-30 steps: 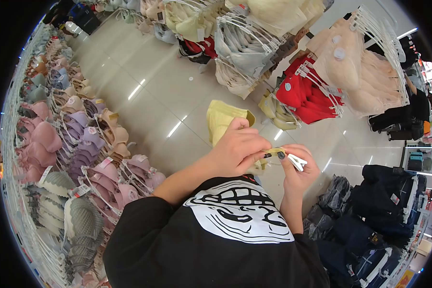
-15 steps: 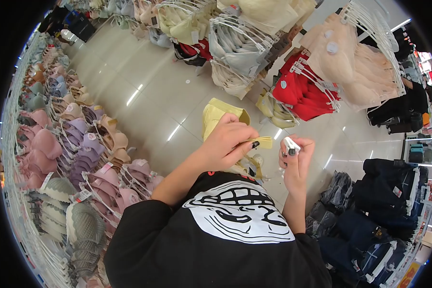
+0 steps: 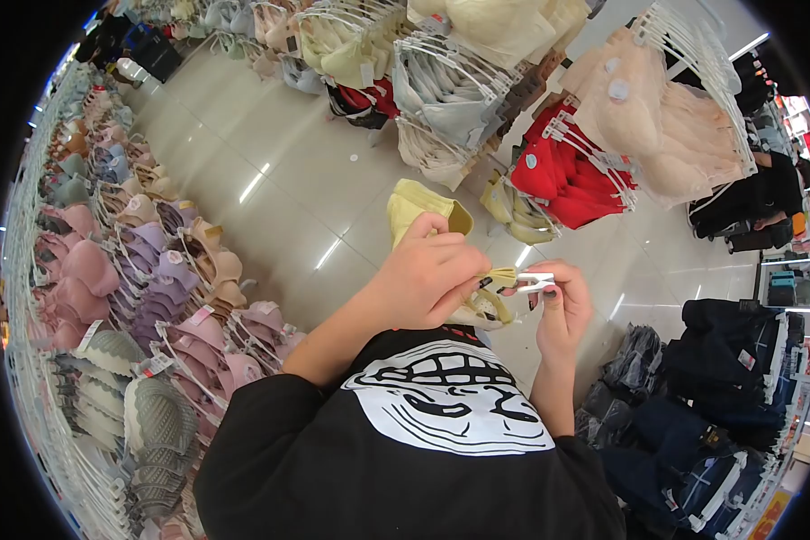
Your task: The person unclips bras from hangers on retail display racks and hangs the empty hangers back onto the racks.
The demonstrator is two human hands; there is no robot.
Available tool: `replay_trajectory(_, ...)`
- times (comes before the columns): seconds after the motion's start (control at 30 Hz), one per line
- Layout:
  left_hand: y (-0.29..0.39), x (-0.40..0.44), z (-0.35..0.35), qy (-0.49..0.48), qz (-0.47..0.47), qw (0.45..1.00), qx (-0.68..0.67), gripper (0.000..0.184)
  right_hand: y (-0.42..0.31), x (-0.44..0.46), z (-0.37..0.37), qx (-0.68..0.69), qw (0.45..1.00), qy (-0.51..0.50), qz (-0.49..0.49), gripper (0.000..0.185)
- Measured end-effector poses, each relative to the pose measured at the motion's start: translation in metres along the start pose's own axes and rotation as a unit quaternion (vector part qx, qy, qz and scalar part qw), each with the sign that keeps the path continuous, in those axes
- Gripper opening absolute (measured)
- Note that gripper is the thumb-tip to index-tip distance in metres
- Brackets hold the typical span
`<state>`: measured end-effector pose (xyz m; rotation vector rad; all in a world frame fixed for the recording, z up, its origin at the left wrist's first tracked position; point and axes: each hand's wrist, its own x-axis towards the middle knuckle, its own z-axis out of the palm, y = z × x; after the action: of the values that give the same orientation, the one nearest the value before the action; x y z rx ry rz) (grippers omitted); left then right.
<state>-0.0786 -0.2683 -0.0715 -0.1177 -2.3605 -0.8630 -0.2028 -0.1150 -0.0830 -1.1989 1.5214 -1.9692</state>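
My left hand [image 3: 434,274] is closed on a pale yellow bra [image 3: 416,202], pinching the folded end of its band between thumb and fingers. One moulded cup stands up beyond my knuckles, and another part of the bra hangs below the fingers. My right hand [image 3: 562,310] grips a small white plastic clip [image 3: 536,281], which looks like the end of a hanger. Its jaws point toward the yellow band end and are very close to it; whether they touch I cannot tell. Most of the hanger, if there is more, is hidden.
Racks of bras in pink, lilac and grey [image 3: 157,270] line the left side. Ahead hang red bras [image 3: 562,166] and beige bras [image 3: 661,117]. Dark folded garments [image 3: 684,432] are at the lower right. A person in black [image 3: 765,193] is at the far right.
The two hands have come closer together. The white clip has turned from pointing toward me to lying sideways, facing the yellow band end. The bra cup has shifted slightly right.
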Motion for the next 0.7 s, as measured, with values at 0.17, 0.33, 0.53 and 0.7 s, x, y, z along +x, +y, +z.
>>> replay_trajectory(0.17,0.004,0.001,-0.003,-0.021,0.019,1.000,0.004,0.014,0.007,-0.005,-0.004,0.057,0.998,0.011,0.034,0.018)
replay_trajectory(0.33,0.006,0.003,0.001,0.001,0.035,0.999,-0.007,0.014,0.006,-0.009,-0.001,0.090,0.994,0.014,0.055,0.018)
replay_trajectory(0.53,0.010,0.005,0.004,-0.006,0.029,0.999,-0.013,0.014,0.004,-0.011,-0.002,0.064,0.997,0.004,0.042,0.021)
replay_trajectory(0.7,0.011,0.005,0.005,0.001,0.026,0.999,-0.018,0.015,0.000,-0.012,0.002,0.042,0.998,0.024,0.031,0.019)
